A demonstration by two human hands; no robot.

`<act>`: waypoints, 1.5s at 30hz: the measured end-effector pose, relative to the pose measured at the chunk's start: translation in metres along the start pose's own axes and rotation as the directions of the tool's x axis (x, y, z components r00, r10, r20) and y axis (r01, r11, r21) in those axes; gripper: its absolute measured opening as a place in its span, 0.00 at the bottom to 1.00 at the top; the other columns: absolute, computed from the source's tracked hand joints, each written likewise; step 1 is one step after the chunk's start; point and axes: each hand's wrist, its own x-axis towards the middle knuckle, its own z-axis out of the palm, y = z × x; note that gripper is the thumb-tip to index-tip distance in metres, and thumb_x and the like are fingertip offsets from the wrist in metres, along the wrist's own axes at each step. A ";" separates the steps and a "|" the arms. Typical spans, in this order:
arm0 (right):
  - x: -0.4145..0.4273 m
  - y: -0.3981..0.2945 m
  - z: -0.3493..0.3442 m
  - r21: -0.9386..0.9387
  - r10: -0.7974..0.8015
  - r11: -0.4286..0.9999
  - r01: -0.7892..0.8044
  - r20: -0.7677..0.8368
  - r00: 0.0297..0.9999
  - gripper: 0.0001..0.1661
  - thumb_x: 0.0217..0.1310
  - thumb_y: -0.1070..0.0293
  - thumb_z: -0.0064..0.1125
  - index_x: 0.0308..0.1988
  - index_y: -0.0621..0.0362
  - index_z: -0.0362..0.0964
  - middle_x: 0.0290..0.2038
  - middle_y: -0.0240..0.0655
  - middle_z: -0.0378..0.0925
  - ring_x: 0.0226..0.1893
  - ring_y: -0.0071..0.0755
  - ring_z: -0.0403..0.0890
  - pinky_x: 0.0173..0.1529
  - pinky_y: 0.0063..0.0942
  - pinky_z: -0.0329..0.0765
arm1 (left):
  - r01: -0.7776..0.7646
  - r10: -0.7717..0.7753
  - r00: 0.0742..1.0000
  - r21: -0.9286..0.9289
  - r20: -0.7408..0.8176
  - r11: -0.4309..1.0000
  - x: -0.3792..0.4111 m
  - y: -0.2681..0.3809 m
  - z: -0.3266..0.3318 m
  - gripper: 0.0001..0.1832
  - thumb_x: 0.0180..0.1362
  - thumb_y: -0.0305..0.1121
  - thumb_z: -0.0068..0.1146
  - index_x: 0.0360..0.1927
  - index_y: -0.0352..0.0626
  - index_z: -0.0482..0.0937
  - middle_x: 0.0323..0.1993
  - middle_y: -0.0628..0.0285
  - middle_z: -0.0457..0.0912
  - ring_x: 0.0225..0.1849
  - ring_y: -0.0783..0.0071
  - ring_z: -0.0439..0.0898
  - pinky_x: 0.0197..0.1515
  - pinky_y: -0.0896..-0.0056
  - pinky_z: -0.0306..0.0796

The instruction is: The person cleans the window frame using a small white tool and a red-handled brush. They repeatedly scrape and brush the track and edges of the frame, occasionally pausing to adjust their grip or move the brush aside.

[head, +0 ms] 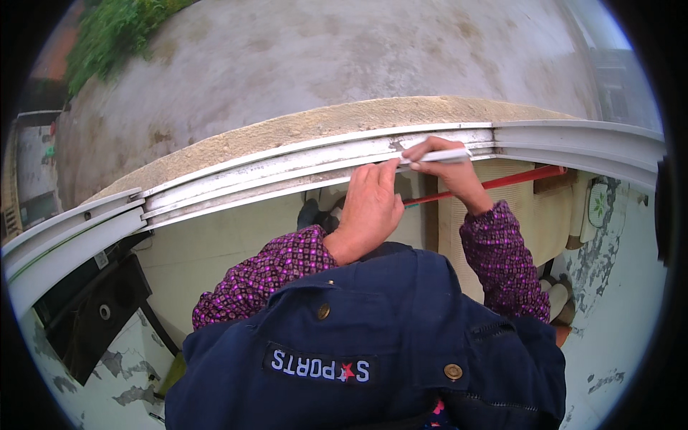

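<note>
A white window frame [258, 172] with grooved sliding tracks runs across the view in front of me, with dirt marks along its grooves. My right hand [443, 161] is closed around a slim white-handled tool [445, 156], held low over the tracks. The tool's working end is hidden near the fingers, so its kind is unclear. Beside it, my left hand [371, 201] lies with its fingertips at the inner edge of the frame, close to the tool's left end. Whether these fingers grip anything cannot be seen. A dark dirt patch [396, 145] shows in the outer groove.
Beyond the frame are a rough stone ledge [344, 115], concrete ground [349, 54] outside and green foliage [115, 37]. Below my right arm, a red pole [516, 178] slants across the room. A dark panel [102, 322] stands at left; the right wall [607, 301] has peeling paint.
</note>
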 end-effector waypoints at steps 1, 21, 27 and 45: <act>-0.006 0.006 -0.003 0.070 0.004 0.998 -0.001 -0.044 0.999 0.07 0.51 0.81 0.64 0.34 0.63 0.79 0.36 0.38 0.83 0.41 0.28 0.81 0.50 0.25 0.75 | -0.001 0.001 1.000 -0.045 -0.001 0.999 0.001 0.004 -0.006 0.31 0.48 0.24 0.59 0.58 0.35 0.65 0.47 0.47 0.73 0.53 0.49 0.70 0.56 0.54 0.65; 0.065 -0.012 0.167 -0.015 -0.581 0.745 0.667 0.478 0.659 0.11 0.55 0.75 0.61 0.41 0.61 0.76 0.45 0.40 0.79 0.45 0.41 0.81 0.48 0.32 0.78 | 0.293 -0.279 0.705 -0.090 -0.652 0.952 -0.073 -0.050 -0.130 0.09 0.62 0.22 0.49 0.45 0.36 0.74 0.40 0.62 0.76 0.45 0.75 0.74 0.53 0.74 0.66; 0.049 -0.009 0.114 -0.159 -0.450 0.799 0.579 0.479 0.753 0.10 0.55 0.76 0.60 0.40 0.60 0.77 0.43 0.41 0.80 0.45 0.42 0.82 0.47 0.31 0.79 | 0.285 -0.324 0.768 -0.158 -0.552 0.945 -0.080 -0.048 -0.118 0.09 0.58 0.21 0.50 0.42 0.37 0.75 0.37 0.59 0.77 0.43 0.67 0.76 0.50 0.69 0.68; 0.053 -0.020 0.124 -0.058 -0.467 0.833 0.551 0.460 0.755 0.10 0.53 0.77 0.61 0.39 0.63 0.77 0.41 0.42 0.81 0.43 0.40 0.82 0.48 0.30 0.78 | 0.188 -0.173 0.864 -0.016 -0.473 0.982 -0.065 -0.044 -0.104 0.10 0.56 0.18 0.49 0.41 0.38 0.76 0.38 0.57 0.77 0.44 0.64 0.77 0.50 0.68 0.69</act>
